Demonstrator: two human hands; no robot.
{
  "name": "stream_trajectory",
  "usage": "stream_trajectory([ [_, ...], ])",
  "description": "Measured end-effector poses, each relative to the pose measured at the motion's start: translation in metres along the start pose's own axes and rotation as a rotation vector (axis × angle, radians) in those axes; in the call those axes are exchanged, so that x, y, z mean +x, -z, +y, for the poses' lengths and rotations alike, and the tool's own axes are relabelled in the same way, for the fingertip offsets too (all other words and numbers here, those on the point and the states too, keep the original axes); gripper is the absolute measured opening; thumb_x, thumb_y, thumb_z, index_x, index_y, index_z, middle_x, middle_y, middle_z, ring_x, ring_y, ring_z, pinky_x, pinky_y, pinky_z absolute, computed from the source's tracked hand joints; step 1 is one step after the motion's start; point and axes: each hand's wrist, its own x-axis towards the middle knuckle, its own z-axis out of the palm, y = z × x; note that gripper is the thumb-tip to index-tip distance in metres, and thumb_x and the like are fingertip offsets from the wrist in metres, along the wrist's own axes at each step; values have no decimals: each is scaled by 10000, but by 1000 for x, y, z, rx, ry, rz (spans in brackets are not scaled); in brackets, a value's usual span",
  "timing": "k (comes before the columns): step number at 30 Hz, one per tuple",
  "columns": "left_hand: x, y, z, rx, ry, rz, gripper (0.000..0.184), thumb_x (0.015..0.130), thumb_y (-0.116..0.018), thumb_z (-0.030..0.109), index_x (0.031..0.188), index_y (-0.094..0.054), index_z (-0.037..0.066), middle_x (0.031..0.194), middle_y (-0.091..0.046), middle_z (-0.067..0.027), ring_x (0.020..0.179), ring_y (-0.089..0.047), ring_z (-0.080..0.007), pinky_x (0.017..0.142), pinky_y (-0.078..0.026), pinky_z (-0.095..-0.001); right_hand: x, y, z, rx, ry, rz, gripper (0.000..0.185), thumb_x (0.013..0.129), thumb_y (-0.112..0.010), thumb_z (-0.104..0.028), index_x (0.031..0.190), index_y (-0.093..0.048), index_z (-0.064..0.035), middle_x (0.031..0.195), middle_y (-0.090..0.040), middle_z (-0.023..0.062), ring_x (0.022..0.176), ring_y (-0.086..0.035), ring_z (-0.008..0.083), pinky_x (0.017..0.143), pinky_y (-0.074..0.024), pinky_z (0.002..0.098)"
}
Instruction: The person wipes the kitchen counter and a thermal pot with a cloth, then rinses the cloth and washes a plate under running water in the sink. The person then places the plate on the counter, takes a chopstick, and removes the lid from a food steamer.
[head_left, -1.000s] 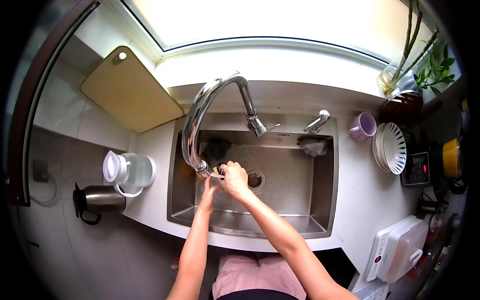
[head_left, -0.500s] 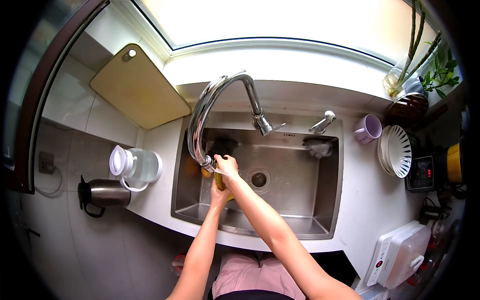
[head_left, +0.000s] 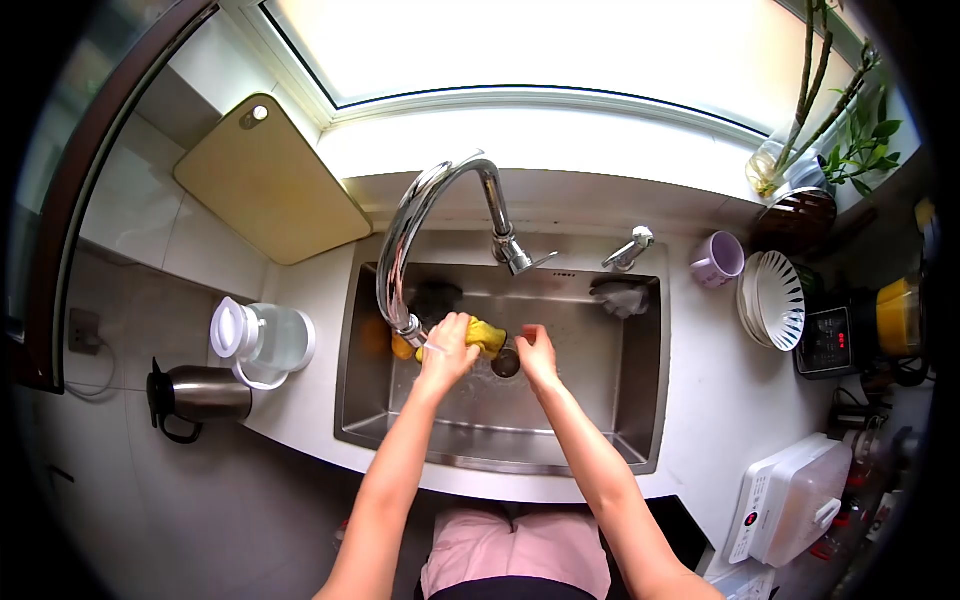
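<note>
Over the left half of the rectangular stainless-steel sink (head_left: 575, 395), in the head view: grasping yellow, dark-tipped bananas (head_left: 487, 337) with the left hand (head_left: 449, 350) beside the curved chrome faucet (head_left: 392, 255); holding the right hand (head_left: 536, 354) loosely bent and free, just right of the bananas.

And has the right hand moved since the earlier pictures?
Yes, rightward. Judged against the sink drain, the right hand was to its left in both earlier pictures and is now on its right side.
</note>
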Motion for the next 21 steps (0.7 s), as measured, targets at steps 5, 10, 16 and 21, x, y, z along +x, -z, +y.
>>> stream_trajectory([
  [5, 44, 4, 9, 304, -231, -202, 227, 668, -675, 138, 868, -640, 37, 872, -617, -150, 859, -630, -317, 724, -499, -438, -10, 45, -40, 95, 26, -98, 379, 869, -585, -175, 1219, -548, -36, 1093, -660, 149, 1059, -616, 270, 919, -469, 373],
  [10, 43, 17, 15, 345, -294, -229, 157, 704, -630, 76, 856, -630, 37, 870, -599, -152, 894, -592, -316, 742, -486, -427, -17, 71, -112, 172, 140, -78, 474, 915, -538, -126, 1370, -441, -33, 1164, -629, 118, 1033, -600, 207, 918, -457, 329],
  [16, 12, 46, 23, 199, -236, -119, 400, 661, -604, -49, 1050, -537, 12, 1009, -519, -182, 972, -522, -360, 835, -450, -439, 18, 43, -122, 112, 259, -16, 617, 927, -516, -121, 1474, -263, 5, 1091, -621, 96, 893, -595, 132, 812, -481, 277],
  [21, -5, 74, 31, -167, -240, -120, 413, 639, -603, -63, 1039, -521, -6, 1077, -484, -166, 1051, -502, -358, 917, -443, -423, 29, 55, -155, 78, 101, -163, 699, 902, -586, -199, 1477, -245, 8, 1033, -645, 98, 846, -603, 139, 730, -491, 282],
])
